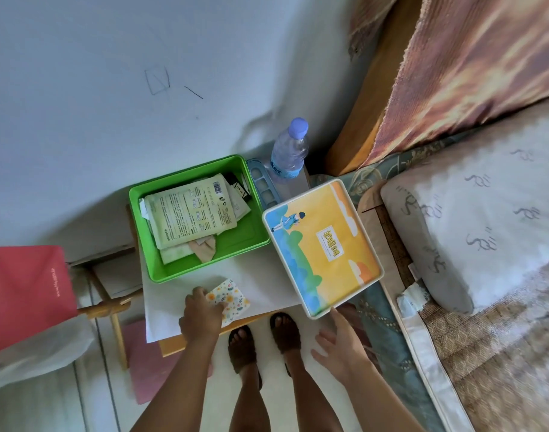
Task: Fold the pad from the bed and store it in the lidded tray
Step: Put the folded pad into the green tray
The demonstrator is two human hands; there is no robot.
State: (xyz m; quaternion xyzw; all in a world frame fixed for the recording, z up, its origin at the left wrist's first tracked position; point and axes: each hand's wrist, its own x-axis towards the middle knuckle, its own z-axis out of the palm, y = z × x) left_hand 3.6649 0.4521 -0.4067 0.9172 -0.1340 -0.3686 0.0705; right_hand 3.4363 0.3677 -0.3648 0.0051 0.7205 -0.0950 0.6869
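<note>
The folded pad (232, 299), white with a small flower print, lies on the white table top near its front edge. My left hand (201, 310) rests on the pad's left side, fingers curled over it. The green tray (254, 232) stands uncovered behind it, holding several paper packets. Its lid (323, 247), white-rimmed with a yellow and blue picture, lies to the right, jutting over the table's edge toward the bed. My right hand (338, 341) hovers open just below the lid's near corner, holding nothing.
A water bottle (288, 151) and a blue-grey plastic strip (263, 185) stand behind the tray by the wall. The bed with a pillow (472, 213) fills the right side. A red bag (23, 294) sits at the left on a wooden stand. My sandalled feet are below the table.
</note>
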